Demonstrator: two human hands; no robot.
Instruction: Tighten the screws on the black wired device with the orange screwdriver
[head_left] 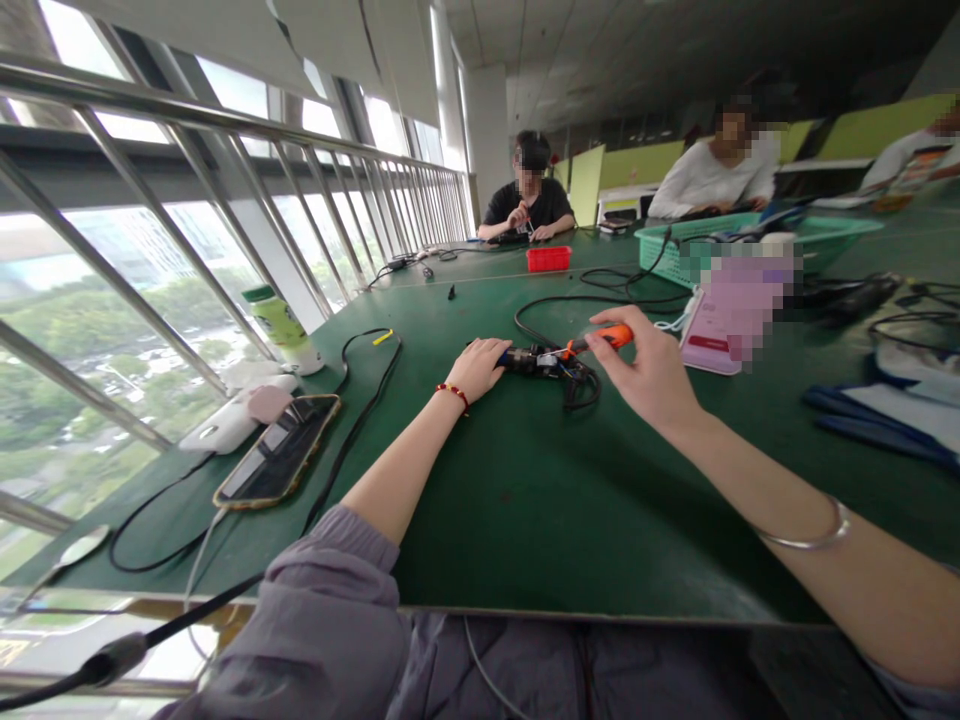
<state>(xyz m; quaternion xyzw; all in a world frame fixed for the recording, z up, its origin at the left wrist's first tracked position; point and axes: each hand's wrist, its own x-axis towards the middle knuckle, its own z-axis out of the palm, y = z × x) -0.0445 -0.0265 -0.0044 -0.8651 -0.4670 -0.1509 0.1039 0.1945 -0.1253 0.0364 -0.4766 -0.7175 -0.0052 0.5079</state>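
My left hand (480,369) is wrapped over the left end of a dark cylindrical device (523,359) lying on the green table. Its right end looks opened up, with small parts and wires showing. In my right hand (651,368) is a screwdriver with an orange handle (616,336), gripped between thumb and fingers. The tool points left, and its tip reaches the device's opened part; exact contact is too small to tell. A black cable (581,392) lies coiled beside the device's right end.
A phone (281,452), a white power bank (225,420) and a green cup (281,328) stand left by the railing. To the right are a propped pink phone (716,320) and a green basket (660,255). A red tray (549,259) sits farther back, near other people.
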